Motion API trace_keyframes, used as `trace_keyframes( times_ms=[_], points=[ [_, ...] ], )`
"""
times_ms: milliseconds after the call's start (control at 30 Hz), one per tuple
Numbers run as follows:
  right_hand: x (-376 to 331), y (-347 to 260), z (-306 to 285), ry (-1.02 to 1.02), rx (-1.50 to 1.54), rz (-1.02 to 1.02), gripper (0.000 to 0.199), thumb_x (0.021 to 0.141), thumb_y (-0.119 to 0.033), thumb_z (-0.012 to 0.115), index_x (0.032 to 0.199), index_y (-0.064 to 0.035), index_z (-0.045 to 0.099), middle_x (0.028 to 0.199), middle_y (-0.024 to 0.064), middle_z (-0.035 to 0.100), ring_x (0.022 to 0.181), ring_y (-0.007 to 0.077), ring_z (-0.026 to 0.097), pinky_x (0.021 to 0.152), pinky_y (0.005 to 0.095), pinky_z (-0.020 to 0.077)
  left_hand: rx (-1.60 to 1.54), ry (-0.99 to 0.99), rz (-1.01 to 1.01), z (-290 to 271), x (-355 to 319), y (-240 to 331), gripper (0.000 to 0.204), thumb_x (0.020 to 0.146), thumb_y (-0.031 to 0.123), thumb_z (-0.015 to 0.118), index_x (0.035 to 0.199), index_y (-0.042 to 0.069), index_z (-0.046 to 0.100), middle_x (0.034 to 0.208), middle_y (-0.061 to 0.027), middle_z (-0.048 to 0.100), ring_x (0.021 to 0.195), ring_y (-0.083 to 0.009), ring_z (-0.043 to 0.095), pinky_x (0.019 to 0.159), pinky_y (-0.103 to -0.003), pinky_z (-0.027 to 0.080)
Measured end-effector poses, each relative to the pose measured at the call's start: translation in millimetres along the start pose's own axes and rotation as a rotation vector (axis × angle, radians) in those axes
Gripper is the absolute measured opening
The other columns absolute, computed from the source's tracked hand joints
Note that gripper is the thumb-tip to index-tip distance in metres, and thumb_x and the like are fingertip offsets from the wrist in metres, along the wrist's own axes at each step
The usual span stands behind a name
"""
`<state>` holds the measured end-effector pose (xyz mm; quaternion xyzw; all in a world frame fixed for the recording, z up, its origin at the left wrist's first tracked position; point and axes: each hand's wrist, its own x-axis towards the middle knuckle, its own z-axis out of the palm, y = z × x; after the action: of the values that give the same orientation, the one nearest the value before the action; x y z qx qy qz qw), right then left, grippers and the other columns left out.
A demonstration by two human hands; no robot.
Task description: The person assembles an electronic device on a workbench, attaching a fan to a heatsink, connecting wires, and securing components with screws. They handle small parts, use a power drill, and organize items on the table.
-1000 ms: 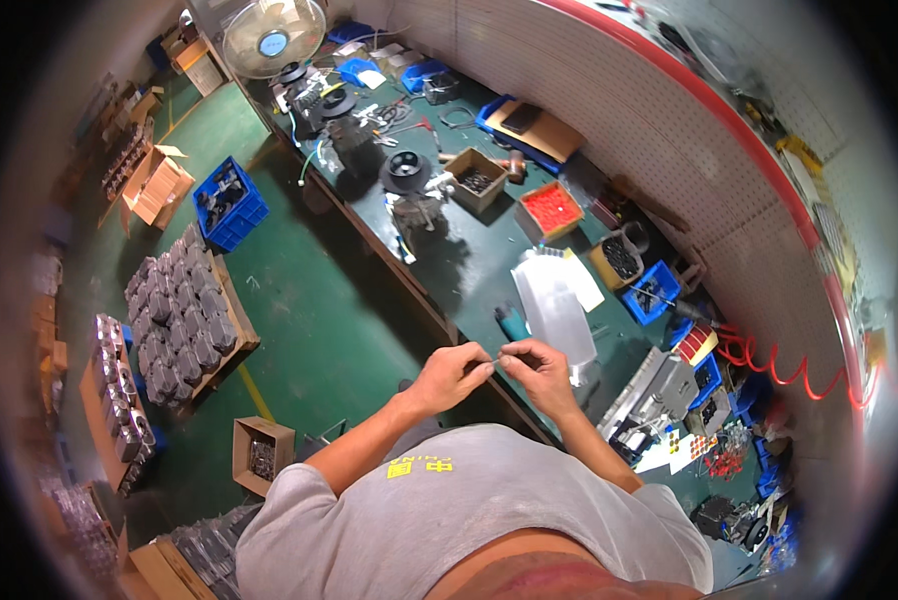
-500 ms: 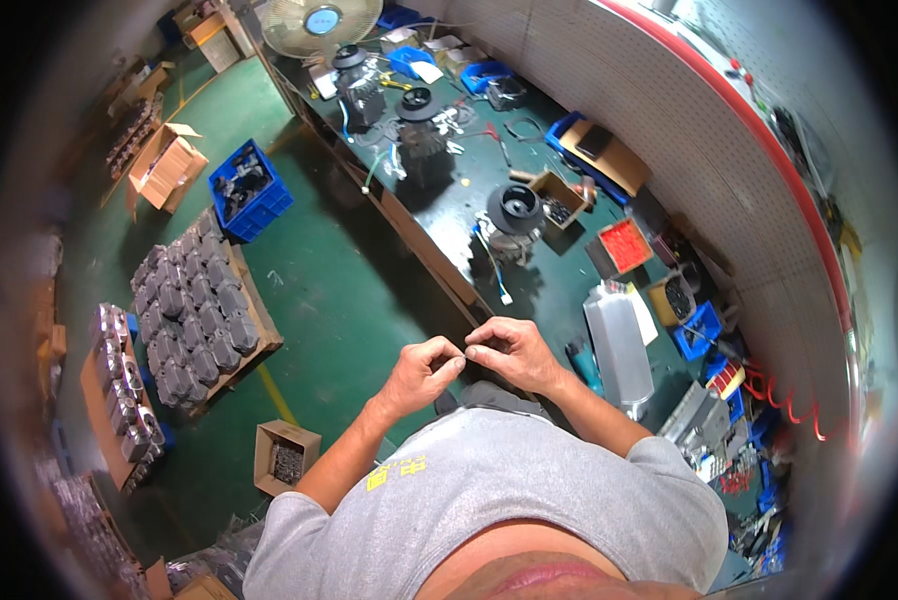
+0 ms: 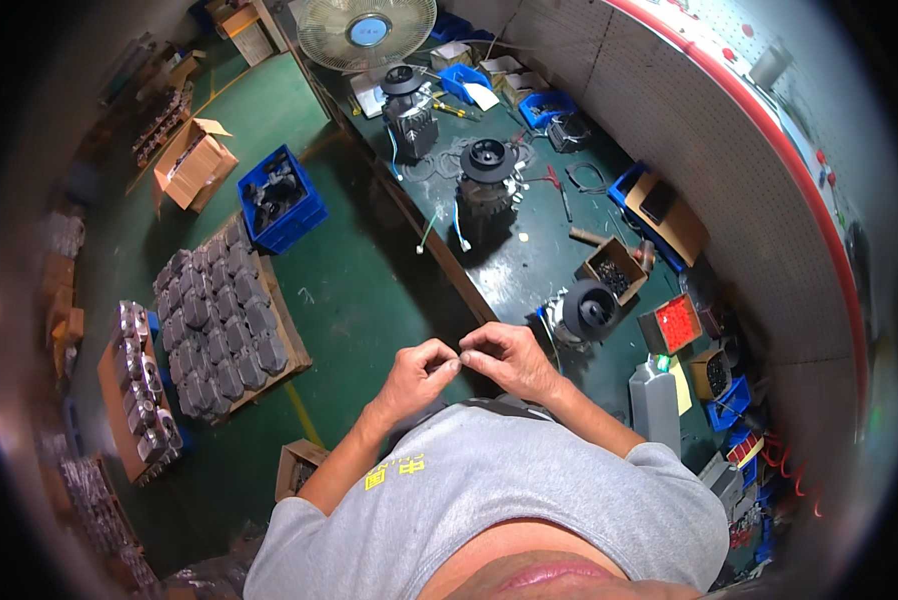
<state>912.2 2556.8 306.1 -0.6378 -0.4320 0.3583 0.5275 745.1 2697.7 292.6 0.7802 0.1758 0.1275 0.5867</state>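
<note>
My left hand (image 3: pixel 416 375) and my right hand (image 3: pixel 509 357) meet in front of my chest, fingertips pinched together on a very small part that I cannot make out. Both hands hover over the near edge of the dark green workbench (image 3: pixel 529 262). Closest on the bench is a black round fan motor (image 3: pixel 587 310), just right of my right hand. Two more black motor units (image 3: pixel 486 180) (image 3: pixel 409 105) stand farther along the bench.
A small cardboard box of screws (image 3: pixel 614 270), a red tray (image 3: pixel 677 322), blue bins (image 3: pixel 729 402) and a grey plastic container (image 3: pixel 655 405) sit on the bench. A standing fan (image 3: pixel 367 30) is at the far end. On the green floor stand a blue crate (image 3: pixel 281 198), pallets of grey motors (image 3: pixel 221 322) and cardboard boxes (image 3: pixel 194 165).
My head has swung along the bench, so the view has shifted and the motors now lie nearer the middle. My hands stay pinched together in front of me.
</note>
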Motion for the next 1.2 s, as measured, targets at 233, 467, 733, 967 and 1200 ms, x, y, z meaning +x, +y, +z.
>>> trace_keyframes(
  times_ms=[233,467,733,967,1200],
  points=[
    [114.8,-3.5,38.3,0.026,-0.017,0.053,0.021,0.091,-0.012,0.075,0.105,0.0026,0.072,0.092,0.0088,0.071,0.081,0.0122,0.067,0.072,0.0281,0.0552,-0.087,-0.065,-0.036,-98.5,66.6,-51.7,0.01,0.095,0.009,0.069,0.093,0.0,0.066,0.074,0.0002,0.063,0.068,-0.0046,0.053,0.061,-0.024,0.045],
    [188.1,-32.3,18.4,0.61,0.121,-0.106,0.023,0.099,-0.02,0.066,0.086,-0.0011,0.065,0.076,0.0059,0.066,0.064,0.0086,0.06,0.056,0.0249,0.0479,-0.082,-0.026,-0.078,-198.1,126.0,-97.7,0.008,0.091,0.006,0.07,0.087,0.0,0.066,0.067,0.0045,0.057,0.061,-0.0028,0.045,0.055,-0.023,0.038],
    [254.9,40.5,-152.4,1.263,0.05,-0.047,0.045,0.102,-0.03,0.062,0.066,-0.0079,0.05,0.063,-0.0007,0.053,0.055,0.0077,0.052,0.049,0.024,0.0404,-0.022,-0.174,-0.098,-208.8,200.7,-116.1,0.011,0.091,0.009,0.07,0.087,0.0,0.067,0.066,0.0031,0.058,0.061,-0.0029,0.047,0.055,-0.023,0.039],
    [292.3,204.3,-240.2,0.833,-0.13,0.477,0.035,0.095,-0.031,0.068,0.076,-0.0022,0.066,0.066,0.0049,0.066,0.056,0.0113,0.061,0.052,0.0277,0.0476,0.024,-0.154,-0.186,-191.1,245.1,-101.7,0.01,0.092,0.007,0.07,0.087,0.0,0.066,0.066,0.0046,0.056,0.061,-0.0019,0.046,0.055,-0.022,0.038],
    [341.1,322.5,-253.2,0.492,-0.521,0.423,0.026,0.086,-0.022,0.073,0.105,-0.0045,0.075,0.101,0.0196,0.074,0.098,0.0362,0.072,0.088,0.0434,0.0555,-0.01,-0.036,-0.346,-185.9,259.3,-119.9,0.008,0.094,0.005,0.069,0.088,0.0,0.066,0.069,0.0073,0.053,0.063,-0.0003,0.044,0.056,-0.02,0.037]
  ],
)
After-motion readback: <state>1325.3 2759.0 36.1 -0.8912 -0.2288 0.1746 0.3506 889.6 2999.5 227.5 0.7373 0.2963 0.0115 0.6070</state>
